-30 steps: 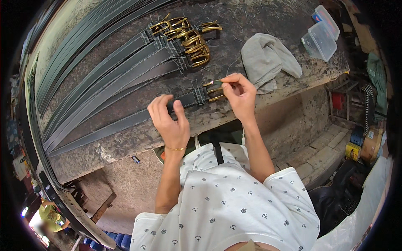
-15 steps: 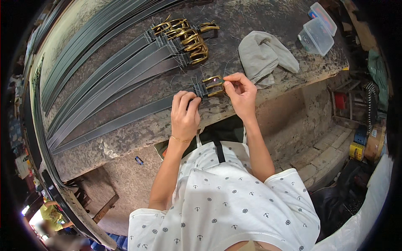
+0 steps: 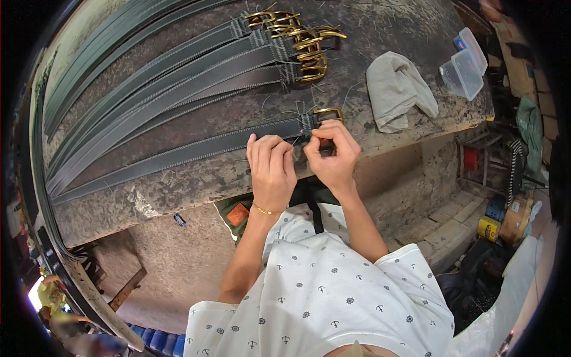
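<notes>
Belt [image 3: 226, 143] lies on workbench [image 3: 220, 116], long axis eight-to-two o'clock; buckle [image 3: 328, 110] at twelve o'clock from nearer right hand [image 3: 334, 159], pinch narrow, contents unclear; left hand [image 3: 272, 168] curls beside belt, grip hidden.

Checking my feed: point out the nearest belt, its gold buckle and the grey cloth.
Nearest belt [image 3: 226, 143]: head view, middle of the strap.
Gold buckle [image 3: 328, 110]: head view, far bar of the frame.
Grey cloth [image 3: 398, 89]: head view, middle of its folds.
</notes>
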Demonstrator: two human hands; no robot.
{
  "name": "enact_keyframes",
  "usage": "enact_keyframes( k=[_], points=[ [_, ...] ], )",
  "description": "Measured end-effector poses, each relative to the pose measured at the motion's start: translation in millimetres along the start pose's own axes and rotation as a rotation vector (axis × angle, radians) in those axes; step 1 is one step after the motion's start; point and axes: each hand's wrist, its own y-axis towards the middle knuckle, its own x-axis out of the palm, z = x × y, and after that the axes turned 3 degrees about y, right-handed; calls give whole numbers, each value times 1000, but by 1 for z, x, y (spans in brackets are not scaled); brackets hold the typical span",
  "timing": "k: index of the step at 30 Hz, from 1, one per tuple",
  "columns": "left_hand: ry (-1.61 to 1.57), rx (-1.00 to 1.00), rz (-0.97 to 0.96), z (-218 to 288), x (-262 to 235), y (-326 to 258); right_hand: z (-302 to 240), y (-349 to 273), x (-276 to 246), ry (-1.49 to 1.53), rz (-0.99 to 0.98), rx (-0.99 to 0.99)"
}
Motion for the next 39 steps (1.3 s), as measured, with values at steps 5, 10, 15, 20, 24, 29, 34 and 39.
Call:
enact_keyframes(
  k=[5, 10, 15, 20, 24, 29, 34, 39],
  points=[
    [-23, 4, 4, -2, -1, -1, 6, 0, 0, -70, -67, -139],
    [-29, 1, 1, -5, 0, -2, 7, -1, 2, -64, -94, -154],
    [-36, 10, 3, -5, 1, -4, 6, 0, 2, -77, -104, -164],
    [-39, 16, 5, -5, 1, -4, 6, 0, 2, -75, -107, -155],
    [-57, -3, 15, -4, 1, -4, 6, -1, 2, -92, -111, -165],
    [-72, 0, 14, -4, 1, -4, 6, -1, 1, -113, -121, -163],
    [-81, 5, 15, -5, 0, -3, 8, -2, 1, -111, -125, -159],
    [-119, 0, 16, -4, -5, 0, 7, -4, 0, 35, -31, -74]
  ],
)
